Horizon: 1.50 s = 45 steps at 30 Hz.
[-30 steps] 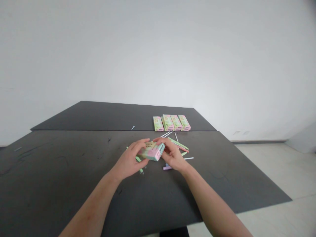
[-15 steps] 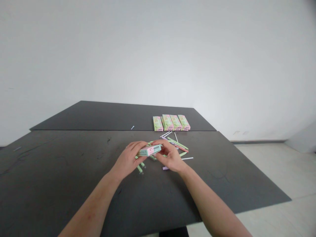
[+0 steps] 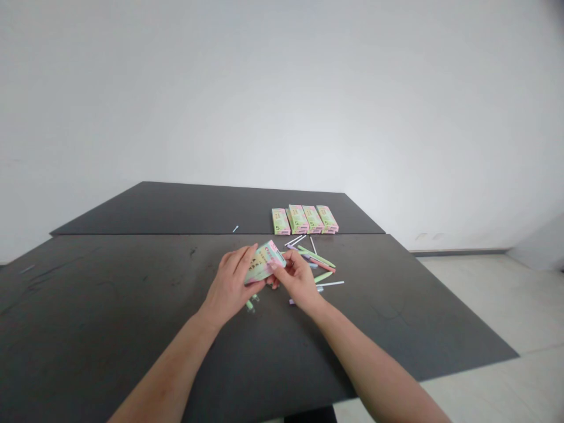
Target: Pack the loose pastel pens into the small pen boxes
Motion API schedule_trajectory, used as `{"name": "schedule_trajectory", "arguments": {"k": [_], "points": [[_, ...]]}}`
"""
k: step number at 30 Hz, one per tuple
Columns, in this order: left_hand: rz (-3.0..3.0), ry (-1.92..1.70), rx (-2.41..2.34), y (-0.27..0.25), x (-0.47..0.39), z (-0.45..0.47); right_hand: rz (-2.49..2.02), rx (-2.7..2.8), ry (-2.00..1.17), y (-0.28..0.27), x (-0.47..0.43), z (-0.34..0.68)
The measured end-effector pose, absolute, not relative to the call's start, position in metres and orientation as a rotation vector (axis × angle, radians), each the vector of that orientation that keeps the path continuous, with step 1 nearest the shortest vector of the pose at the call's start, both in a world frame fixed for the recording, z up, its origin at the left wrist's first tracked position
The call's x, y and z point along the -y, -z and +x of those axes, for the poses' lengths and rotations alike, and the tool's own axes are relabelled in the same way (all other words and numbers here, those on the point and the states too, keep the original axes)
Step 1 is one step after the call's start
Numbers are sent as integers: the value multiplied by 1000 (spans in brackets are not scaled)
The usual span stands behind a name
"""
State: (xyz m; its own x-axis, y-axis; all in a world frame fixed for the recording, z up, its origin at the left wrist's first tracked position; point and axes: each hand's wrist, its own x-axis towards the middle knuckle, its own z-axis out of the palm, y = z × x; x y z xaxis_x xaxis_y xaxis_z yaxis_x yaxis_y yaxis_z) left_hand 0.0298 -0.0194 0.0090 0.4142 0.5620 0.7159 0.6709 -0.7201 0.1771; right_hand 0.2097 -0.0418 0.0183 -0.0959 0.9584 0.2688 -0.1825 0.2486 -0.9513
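A small pastel green-and-pink cardboard box (image 3: 263, 262) is held tilted above the table, its printed broad face showing. My left hand (image 3: 230, 283) is closed around its left side, thumb below and fingers over the top. At the right end, my right hand (image 3: 299, 281) grips the box with its thumb on the printed face; some of its fingers are hidden behind. Under and beside the hands lie loose pens, among them a green pen (image 3: 324, 277), a red pen (image 3: 325, 265) and, partly covered by my left hand, green pen ends (image 3: 250, 305).
Several similar boxes (image 3: 298, 220) stand stacked in a row at the back of the dark table (image 3: 110, 305). White sticks (image 3: 330, 284) lie right of my right hand. A small light piece (image 3: 235, 228) sits farther back. A pale wall (image 3: 282, 88) rises behind.
The box has been turned so that its broad printed face shows instead of its narrow end. My right thumb has moved onto that face. The pens and stacked boxes stay put.
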Motion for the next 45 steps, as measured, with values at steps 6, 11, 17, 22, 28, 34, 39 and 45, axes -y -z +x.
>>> {"name": "schedule_trajectory", "arguments": {"k": [6,11,17,22,28,34,39,45], "points": [[-2588,1148,1117,-9,15,26,-890,1355,-1166,-18,39,226],[-2665,1061,1118,-10,12,24,-956,1427,-1153,-16,33,235],[-2690,985,1113,-12,13,22,-978,1541,-1177,-19,32,240],[-2713,910,1106,-14,13,23,-1019,1671,-1072,-23,34,241],[-2726,893,1099,-13,13,24,-1108,1752,-875,-22,37,238],[-2748,880,1103,-14,13,24,-1146,1742,-818,-15,35,235],[-2760,877,1102,-14,14,25,-1179,1732,-803,-12,35,234],[-2776,862,1101,-12,13,25,-1226,1758,-754,-14,36,234]]}}
